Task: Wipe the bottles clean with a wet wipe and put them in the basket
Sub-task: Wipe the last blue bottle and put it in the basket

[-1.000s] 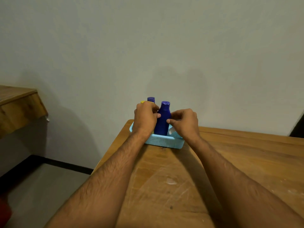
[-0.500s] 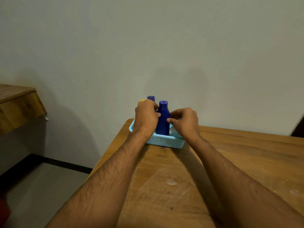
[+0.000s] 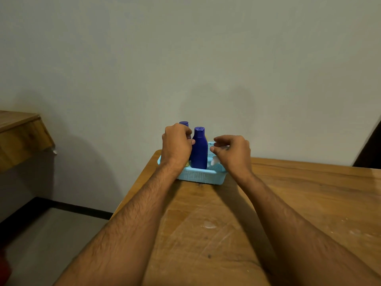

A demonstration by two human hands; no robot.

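Observation:
A light blue basket [image 3: 201, 176] sits at the far left corner of the wooden table [image 3: 288, 203]. A dark blue bottle [image 3: 199, 150] stands upright inside it. A second blue bottle's cap [image 3: 183, 123] shows behind my left hand [image 3: 176, 146]. That hand is curled beside the front bottle, with the thumb pressed on its left side. My right hand [image 3: 233, 153] hovers just right of the bottle with loosely curled fingers, not touching it. A white wet wipe [image 3: 214, 161] shows under that hand, in the basket's right end.
The basket stands close to the table's left edge and the pale wall [image 3: 206, 58]. Another wooden surface [image 3: 18, 137] juts out at the far left, across a gap of grey floor [image 3: 51, 234]. A dark object [image 3: 371, 151] sits at the right edge.
My right hand has let go of the front blue bottle and drawn a little to the right. My left hand stays against the bottle, which stands in the basket.

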